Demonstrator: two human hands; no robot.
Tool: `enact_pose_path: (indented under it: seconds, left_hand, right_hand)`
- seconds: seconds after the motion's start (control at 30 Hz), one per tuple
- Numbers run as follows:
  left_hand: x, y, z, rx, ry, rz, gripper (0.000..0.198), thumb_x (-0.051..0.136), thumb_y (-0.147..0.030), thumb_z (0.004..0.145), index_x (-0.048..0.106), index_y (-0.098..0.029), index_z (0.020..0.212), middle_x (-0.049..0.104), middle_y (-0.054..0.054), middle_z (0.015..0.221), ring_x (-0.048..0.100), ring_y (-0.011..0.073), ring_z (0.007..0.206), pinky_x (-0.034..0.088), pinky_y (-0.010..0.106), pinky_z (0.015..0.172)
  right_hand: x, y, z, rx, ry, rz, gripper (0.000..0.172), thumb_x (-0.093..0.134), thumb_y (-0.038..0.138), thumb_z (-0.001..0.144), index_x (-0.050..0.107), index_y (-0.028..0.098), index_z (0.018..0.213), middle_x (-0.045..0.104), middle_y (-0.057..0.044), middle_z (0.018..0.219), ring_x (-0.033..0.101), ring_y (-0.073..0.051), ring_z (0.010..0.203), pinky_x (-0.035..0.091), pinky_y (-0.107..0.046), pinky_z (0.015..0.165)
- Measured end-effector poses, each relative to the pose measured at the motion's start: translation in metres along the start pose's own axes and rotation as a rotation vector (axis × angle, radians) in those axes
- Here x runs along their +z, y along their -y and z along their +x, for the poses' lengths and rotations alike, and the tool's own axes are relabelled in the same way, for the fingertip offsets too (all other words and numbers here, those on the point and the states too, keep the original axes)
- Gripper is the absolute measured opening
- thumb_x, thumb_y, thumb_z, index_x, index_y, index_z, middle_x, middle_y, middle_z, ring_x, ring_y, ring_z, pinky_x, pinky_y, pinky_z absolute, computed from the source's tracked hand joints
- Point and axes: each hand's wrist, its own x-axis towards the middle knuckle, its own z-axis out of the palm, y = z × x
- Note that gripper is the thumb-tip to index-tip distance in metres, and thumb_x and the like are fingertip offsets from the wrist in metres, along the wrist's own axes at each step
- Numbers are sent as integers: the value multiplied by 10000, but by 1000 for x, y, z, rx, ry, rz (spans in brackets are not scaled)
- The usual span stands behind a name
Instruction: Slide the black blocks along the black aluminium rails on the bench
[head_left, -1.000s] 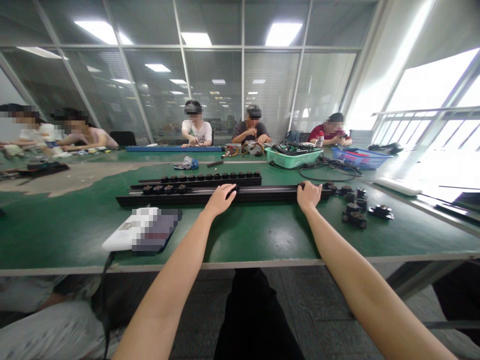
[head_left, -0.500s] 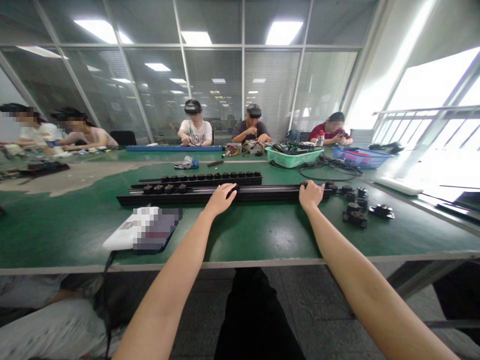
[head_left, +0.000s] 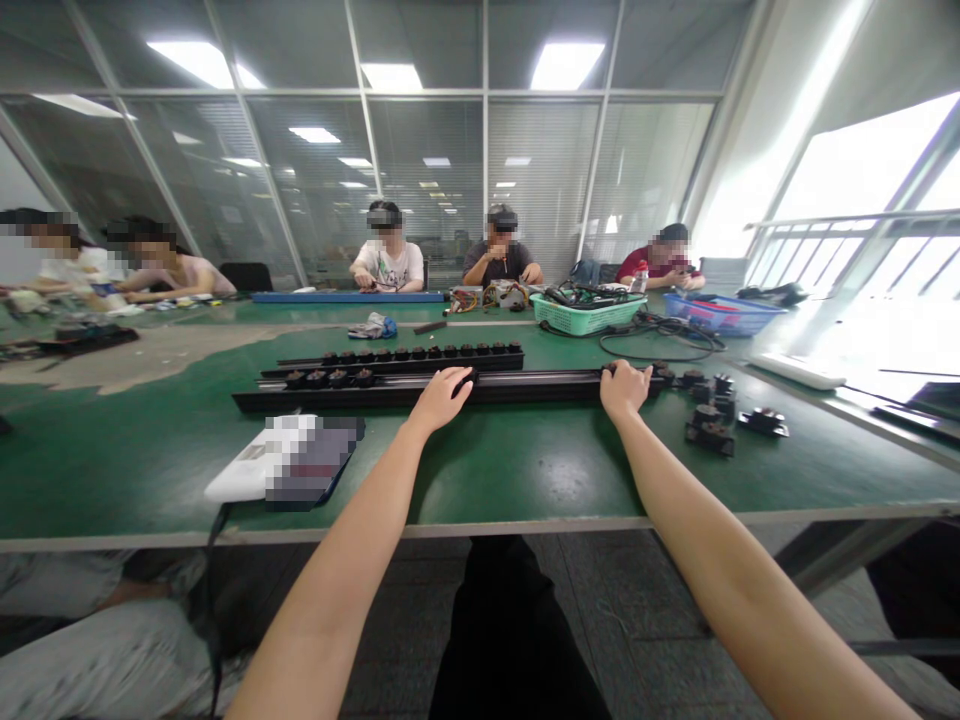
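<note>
A long black rail [head_left: 525,386] lies across the green table [head_left: 525,470] in front of me. My left hand [head_left: 442,396] rests on its middle, fingers curled over a small black part on the rail. My right hand [head_left: 622,388] grips the rail near its right end, fingers wrapped over the top. Behind it lie a second rail [head_left: 300,380] with a few black round parts and a third rail [head_left: 420,356] with a row of several round parts. Loose black parts [head_left: 709,412] sit to the right of my right hand.
A blurred white and dark object [head_left: 289,460] lies at the near left. A green basket [head_left: 585,314] and a blue tray [head_left: 720,314] with cables stand at the back right. Several people sit along the far and left sides. The table's front edge runs just below my forearms.
My right hand has shifted slightly right along the rail. My left hand and the rails have stayed in place.
</note>
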Motion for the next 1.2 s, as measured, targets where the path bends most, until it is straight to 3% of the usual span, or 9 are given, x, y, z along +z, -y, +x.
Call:
enact_pose_path:
  seconds: [0.47, 0.7, 1.2]
  left_hand:
    - [1, 2, 0, 5, -1, 0, 466, 437, -383, 1056, 633, -172, 1423, 640, 136, 1468, 567, 267, 1401, 328, 528, 1282]
    - [1, 1, 0, 5, 0, -8, 464, 434, -391, 1059, 634, -184, 1423, 638, 132, 1471, 563, 268, 1408, 322, 526, 1285]
    - [1, 2, 0, -5, 3, -9, 460, 434, -392, 1058, 631, -198, 1426, 637, 121, 1471, 557, 264, 1410, 317, 530, 1287]
  right_hand:
    - [-5, -1, 1, 14, 34, 4, 288, 479, 219, 927, 679, 118, 1108, 742, -183, 1034, 655, -294, 1089, 210, -536, 1232]
    - [-10, 1, -4, -44, -12, 42, 434, 476, 210, 915, 698, 174, 1286, 702, -151, 1134, 589, -286, 1140, 192, -575, 1230]
    - [-5, -4, -4, -16, -6, 108, 466, 404, 188, 940, 779, 199, 1216, 707, -129, 1178, 595, -262, 1127, 163, -562, 1263]
